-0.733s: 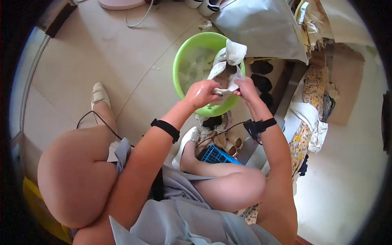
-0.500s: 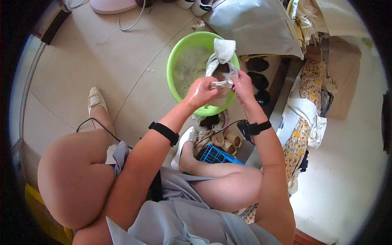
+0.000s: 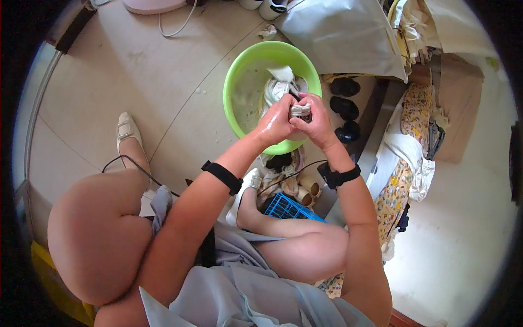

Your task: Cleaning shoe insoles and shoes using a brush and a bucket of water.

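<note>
A green plastic basin [image 3: 235,111] with soapy water stands on the tiled floor in front of me. A white shoe [image 3: 275,87] lies in it, partly above the water. My left hand [image 3: 274,124] and my right hand [image 3: 316,124] meet over the basin's near rim. Both are wet and closed together on a small white and grey piece of the shoe [image 3: 300,111]; I cannot tell what it is. Black bands sit on both wrists.
Black shoes [image 3: 344,103] sit on a dark rack right of the basin. A blue plastic crate [image 3: 291,208] and pale shoes [image 3: 305,185] lie by my knee. A grey bag [image 3: 348,38] is behind the basin, a pink appliance [image 3: 152,5] at the far edge.
The white cloth-like shoe part held up above the basin has come down. Both hands have drawn closer together over the near rim.
</note>
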`<state>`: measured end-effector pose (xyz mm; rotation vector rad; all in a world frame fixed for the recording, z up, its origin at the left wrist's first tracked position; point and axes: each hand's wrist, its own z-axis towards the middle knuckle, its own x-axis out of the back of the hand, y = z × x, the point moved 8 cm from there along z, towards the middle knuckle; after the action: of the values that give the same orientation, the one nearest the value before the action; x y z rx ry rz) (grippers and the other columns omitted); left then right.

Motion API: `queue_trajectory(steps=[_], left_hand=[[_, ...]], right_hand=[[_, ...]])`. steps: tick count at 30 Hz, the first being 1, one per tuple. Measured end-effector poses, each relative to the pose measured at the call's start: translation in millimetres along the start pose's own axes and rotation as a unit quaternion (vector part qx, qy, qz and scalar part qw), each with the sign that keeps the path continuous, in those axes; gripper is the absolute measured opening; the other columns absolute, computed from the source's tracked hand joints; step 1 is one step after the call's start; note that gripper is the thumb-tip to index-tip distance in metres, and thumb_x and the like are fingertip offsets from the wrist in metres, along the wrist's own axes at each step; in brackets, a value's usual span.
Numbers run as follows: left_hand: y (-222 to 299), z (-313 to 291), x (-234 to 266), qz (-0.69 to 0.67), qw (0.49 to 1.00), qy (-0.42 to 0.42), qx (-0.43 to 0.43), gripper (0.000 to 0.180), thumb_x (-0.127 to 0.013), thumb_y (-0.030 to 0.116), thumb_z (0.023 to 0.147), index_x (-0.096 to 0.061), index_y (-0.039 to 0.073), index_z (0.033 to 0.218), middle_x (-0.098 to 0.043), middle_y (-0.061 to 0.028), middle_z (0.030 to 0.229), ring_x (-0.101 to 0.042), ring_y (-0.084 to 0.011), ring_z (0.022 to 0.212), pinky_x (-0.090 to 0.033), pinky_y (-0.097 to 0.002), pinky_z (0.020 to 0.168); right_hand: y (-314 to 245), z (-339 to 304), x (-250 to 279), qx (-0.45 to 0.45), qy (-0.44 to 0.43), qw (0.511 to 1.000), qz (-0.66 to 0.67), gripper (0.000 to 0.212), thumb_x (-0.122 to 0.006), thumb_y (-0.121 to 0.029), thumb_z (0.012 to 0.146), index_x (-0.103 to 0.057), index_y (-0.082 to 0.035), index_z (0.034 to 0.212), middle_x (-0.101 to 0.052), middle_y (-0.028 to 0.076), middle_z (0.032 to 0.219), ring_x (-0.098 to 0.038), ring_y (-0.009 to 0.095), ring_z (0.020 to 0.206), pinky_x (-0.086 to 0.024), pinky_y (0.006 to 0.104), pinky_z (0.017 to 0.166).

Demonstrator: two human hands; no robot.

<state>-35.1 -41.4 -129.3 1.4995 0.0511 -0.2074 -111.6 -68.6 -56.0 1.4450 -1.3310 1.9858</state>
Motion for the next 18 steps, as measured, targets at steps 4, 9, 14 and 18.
queue_trajectory(steps=[4, 9, 14, 18], left_hand=[[-1.0, 2.6, -1.2, -0.109, 0.993, 0.000, 0.035, 0.054, -0.064, -0.001, 0.066, -0.039, 0.006, 0.113, -0.057, -0.0105, 0.093, -0.057, -0.0162, 0.078, -0.046, -0.0302, 0.070], [-8.6, 1.5, 9.8, -0.099, 0.994, 0.034, 0.043, 0.044, -0.066, 0.005, 0.066, -0.047, 0.004, 0.106, -0.058, -0.0103, 0.084, -0.057, -0.0163, 0.076, -0.046, -0.0287, 0.070], [6.7, 1.8, 4.2, 0.136, 0.989, -0.044, -0.030, 0.037, -0.068, 0.039, 0.068, -0.059, 0.007, 0.083, -0.060, -0.0091, 0.088, -0.058, -0.0293, 0.083, -0.046, -0.0394, 0.069], [11.3, 4.0, 9.4, 0.208, 0.976, -0.067, -0.011, 0.043, -0.062, 0.051, 0.072, -0.059, 0.009, 0.082, -0.057, -0.0074, 0.082, -0.058, -0.0276, 0.080, -0.047, -0.0389, 0.066]], right_hand=[[9.1, 2.2, -1.2, -0.092, -0.081, 0.989, -0.082, 0.036, -0.072, -0.030, 0.066, -0.057, -0.002, 0.081, -0.058, 0.014, 0.082, -0.055, 0.029, 0.077, -0.044, 0.0386, 0.068], [19.2, -2.8, -11.5, -0.118, -0.077, 0.989, 0.042, 0.026, -0.069, -0.023, 0.071, -0.057, -0.001, 0.073, -0.053, 0.010, 0.067, -0.053, 0.023, 0.061, -0.043, 0.0334, 0.057], [29.7, -16.7, -5.0, -0.137, -0.031, 0.985, 0.097, 0.017, -0.062, -0.015, 0.081, -0.059, 0.000, 0.073, -0.054, 0.005, 0.064, -0.050, 0.013, 0.059, -0.041, 0.0274, 0.054], [31.9, -17.1, 7.1, -0.207, 0.061, 0.958, 0.187, 0.020, -0.058, -0.015, 0.085, -0.061, 0.002, 0.076, -0.057, 0.000, 0.065, -0.047, 0.006, 0.059, -0.040, 0.0249, 0.054]])
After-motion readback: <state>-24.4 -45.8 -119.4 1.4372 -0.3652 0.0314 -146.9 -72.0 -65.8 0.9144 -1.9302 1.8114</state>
